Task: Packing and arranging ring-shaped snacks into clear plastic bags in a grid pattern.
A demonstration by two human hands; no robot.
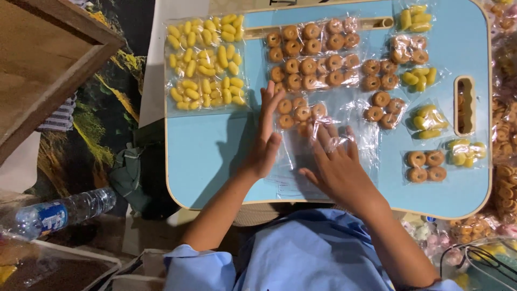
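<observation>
Here, both hands lie flat with fingers spread on a clear plastic bag of brown ring-shaped biscuits at the pale blue tray table's near middle: left hand on its left edge, right hand on top.

A clear plastic water bottle with a blue label lies on its side at the lower left of the frame. A wooden board fills the upper left corner. Between them, a dark cloth with yellow streaks covers the floor, and a crumpled green rag sits just beside the bench's left edge.
</observation>
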